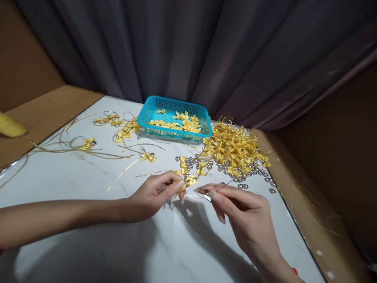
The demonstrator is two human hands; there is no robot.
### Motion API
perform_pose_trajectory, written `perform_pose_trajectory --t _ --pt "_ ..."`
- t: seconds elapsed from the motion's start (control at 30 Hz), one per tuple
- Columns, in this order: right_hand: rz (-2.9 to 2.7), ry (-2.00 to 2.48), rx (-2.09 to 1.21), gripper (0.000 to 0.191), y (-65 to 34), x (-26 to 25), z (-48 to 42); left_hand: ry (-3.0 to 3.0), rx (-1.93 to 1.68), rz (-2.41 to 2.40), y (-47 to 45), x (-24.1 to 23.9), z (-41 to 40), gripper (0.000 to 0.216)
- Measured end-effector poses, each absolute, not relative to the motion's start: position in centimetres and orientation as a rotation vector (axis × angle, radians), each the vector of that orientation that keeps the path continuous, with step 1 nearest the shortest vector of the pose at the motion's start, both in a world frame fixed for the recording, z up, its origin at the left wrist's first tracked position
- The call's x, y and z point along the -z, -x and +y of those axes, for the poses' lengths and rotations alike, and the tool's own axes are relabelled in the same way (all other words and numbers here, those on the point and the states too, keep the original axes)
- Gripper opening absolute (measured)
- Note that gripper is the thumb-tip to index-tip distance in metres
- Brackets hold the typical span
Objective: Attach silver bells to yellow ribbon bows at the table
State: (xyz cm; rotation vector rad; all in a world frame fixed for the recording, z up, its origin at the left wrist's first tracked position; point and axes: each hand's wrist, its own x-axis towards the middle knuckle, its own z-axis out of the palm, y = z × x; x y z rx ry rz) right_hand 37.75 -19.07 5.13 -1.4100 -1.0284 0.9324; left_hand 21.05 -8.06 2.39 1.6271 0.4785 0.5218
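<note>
Pinching a yellow bow (191, 180), the left hand (157, 192) faces a metal piece (207, 197) at four o'clock, pinched in the right hand (250, 216); weak grip could drop either.

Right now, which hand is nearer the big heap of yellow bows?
Right. The right hand is in front of the heap; the left hand is farther off to its front-left.

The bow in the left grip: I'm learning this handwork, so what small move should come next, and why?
I'd probably bring the right grip slightly nearer the bow. The left grip already pinches the bow, while the right one holds a shiny metal tool with its tip towards it, and a gap seems to remain between them.
</note>
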Motion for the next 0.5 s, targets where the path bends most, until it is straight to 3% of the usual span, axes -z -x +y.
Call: perform_pose_trajectory --t 0.2,0.5 --pt "-0.831 1.320 -1.148 0.015 -37.64 -4.90 -18.42 -1.624 -0.520 0.481 -21.09 -2.21 -8.09 0.022" --pt "-1.038 1.363 -1.206 0.020 -38.00 -5.39 -18.49 -1.640 -0.570 0.478 -21.02 -2.25 -8.10 0.021"
